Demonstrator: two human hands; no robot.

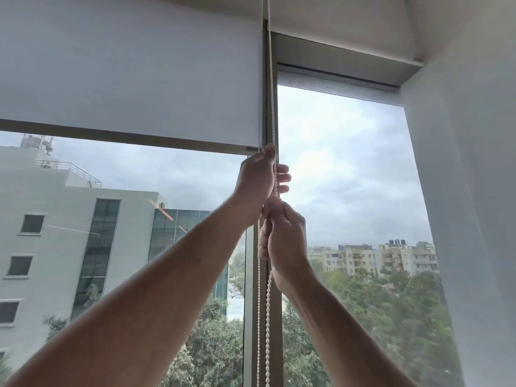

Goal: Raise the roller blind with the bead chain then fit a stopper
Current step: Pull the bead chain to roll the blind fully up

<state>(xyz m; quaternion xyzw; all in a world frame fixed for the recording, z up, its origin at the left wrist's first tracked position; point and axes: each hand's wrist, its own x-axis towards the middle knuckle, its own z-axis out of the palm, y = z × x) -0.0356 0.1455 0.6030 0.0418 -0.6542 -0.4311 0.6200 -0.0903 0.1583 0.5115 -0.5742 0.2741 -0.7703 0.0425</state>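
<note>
A white roller blind covers the upper part of the left window; its bottom bar hangs a little above my hands. A white bead chain runs in two strands down the window's middle post. My left hand grips one strand high up, level with the blind's lower corner. Directly below it, my right hand grips the chain too. No stopper is in view.
A second blind on the right window is rolled almost fully up. The grey middle post stands behind the chain. A white wall closes the right side. Buildings and trees show through the glass.
</note>
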